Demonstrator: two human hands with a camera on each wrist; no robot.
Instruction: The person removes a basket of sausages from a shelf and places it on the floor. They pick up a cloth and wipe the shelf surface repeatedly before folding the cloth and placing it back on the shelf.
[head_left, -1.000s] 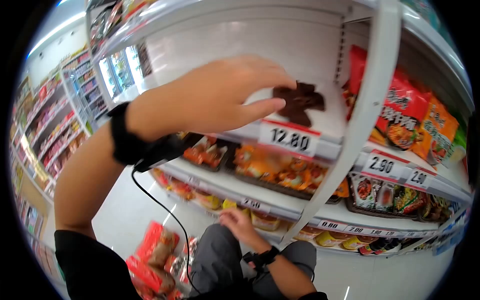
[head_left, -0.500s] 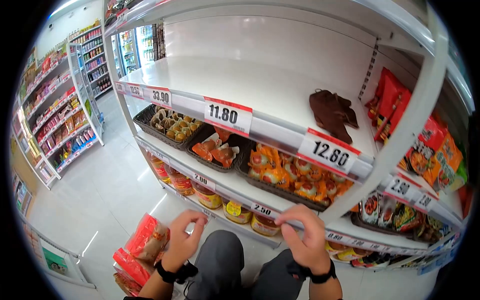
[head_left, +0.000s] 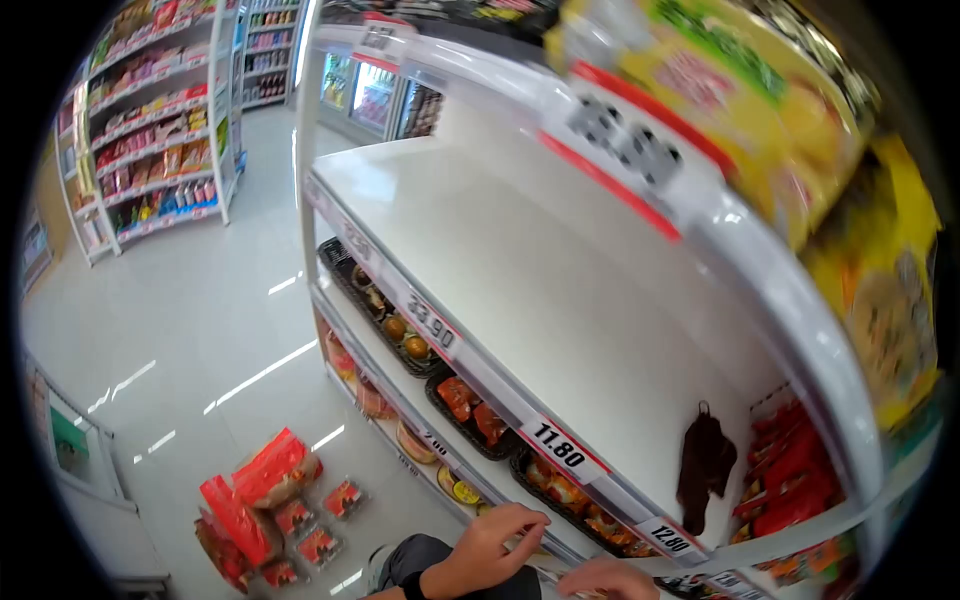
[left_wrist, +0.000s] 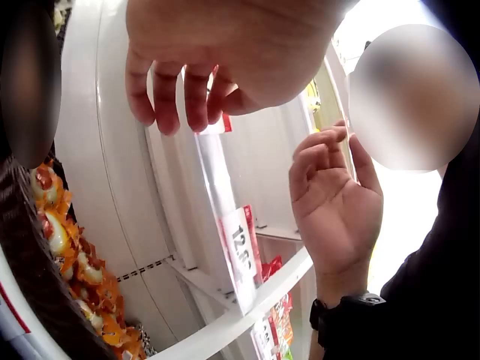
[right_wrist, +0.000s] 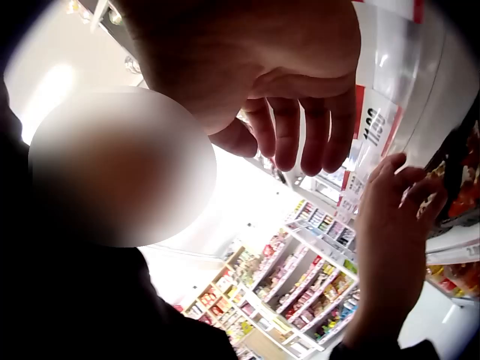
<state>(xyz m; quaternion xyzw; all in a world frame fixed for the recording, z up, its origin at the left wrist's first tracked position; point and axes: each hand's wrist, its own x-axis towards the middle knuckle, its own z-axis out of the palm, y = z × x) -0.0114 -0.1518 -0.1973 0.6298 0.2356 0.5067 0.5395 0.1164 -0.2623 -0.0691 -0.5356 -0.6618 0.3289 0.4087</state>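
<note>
**A:** Shelf (head_left: 520,300) step: where are you?

**B:** My read: between grabs. Board is bare except for the cloth (head_left: 703,470). Both my hands are low, in front of its rail. Reaching the cloth calls for an arm up over the rail, past the 12.80 label (head_left: 672,537).

**A:** Counts, big to small?

**B:** One bare shelf. Three dark baskets (head_left: 432,388) under it. Red packs (head_left: 262,490) on the floor (head_left: 180,330) are a jumbled pile, can't count them. One brown cloth, at the shelf's right end, just beside the red bags (head_left: 790,470). Two labels read clean, 11.80 (head_left: 560,447) and 12.80. The others are blurred.

**A:** Grip?

**B:** Left hand (head_left: 497,543): fingers loosely curled, nothing in it. Right hand (head_left: 608,578): same, empty. Can't tell if either touches the rail.
</note>
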